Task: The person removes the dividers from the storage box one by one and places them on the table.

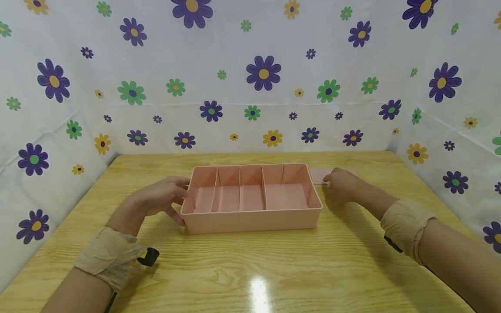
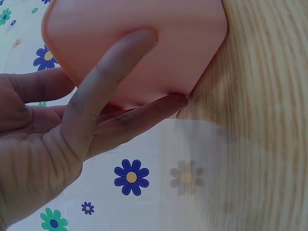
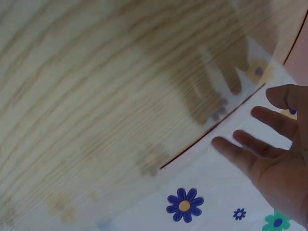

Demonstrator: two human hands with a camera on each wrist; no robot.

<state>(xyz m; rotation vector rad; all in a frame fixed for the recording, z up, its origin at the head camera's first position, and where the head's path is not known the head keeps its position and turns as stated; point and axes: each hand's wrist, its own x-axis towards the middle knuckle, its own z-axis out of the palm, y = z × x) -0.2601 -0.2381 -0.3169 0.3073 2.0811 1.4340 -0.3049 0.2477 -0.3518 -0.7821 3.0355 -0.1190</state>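
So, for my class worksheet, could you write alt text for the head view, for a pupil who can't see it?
A person's left hand touches the left end of a pink divided box on a wooden table; the right hand is at a flat pink piece beside it. Flowered cloth hangs behind.

pink box: cropped above, left-wrist view | pink sheet: part-hidden behind right hand

We've got a solid pink box, a paler pink flat piece and a yellowish table with wavy wood grain. Our backdrop is white with purple, green and orangey-yellow flowers, contrasting centres included, and our wrist wraps are beige.
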